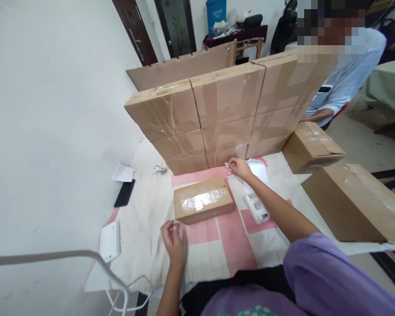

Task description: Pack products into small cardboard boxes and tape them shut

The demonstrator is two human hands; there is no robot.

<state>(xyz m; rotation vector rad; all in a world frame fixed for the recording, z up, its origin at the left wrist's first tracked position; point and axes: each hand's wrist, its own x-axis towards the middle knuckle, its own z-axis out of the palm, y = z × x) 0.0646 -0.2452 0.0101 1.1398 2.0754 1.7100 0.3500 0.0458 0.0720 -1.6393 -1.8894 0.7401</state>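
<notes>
A small taped cardboard box (203, 199) lies flat on the pink and white cloth (232, 239) in front of me. My left hand (174, 237) hovers just before the box's near left corner, fingers curled with thumb and fingertips pinched together; what they hold is too small to name. My right hand (239, 167) reaches past the box toward the foot of the stacked boxes (217, 118) and pinches a small white scrap. A white device (256, 207) lies under my right forearm beside a white sheet (260, 172).
Two large cardboard boxes (352, 206) (311, 146) sit on the right. Another person in a light blue shirt (349, 74) bends over behind them. A black phone (124, 193), white paper (123, 173), crumpled foil (159, 169) and a white pad (110, 240) lie by the left wall.
</notes>
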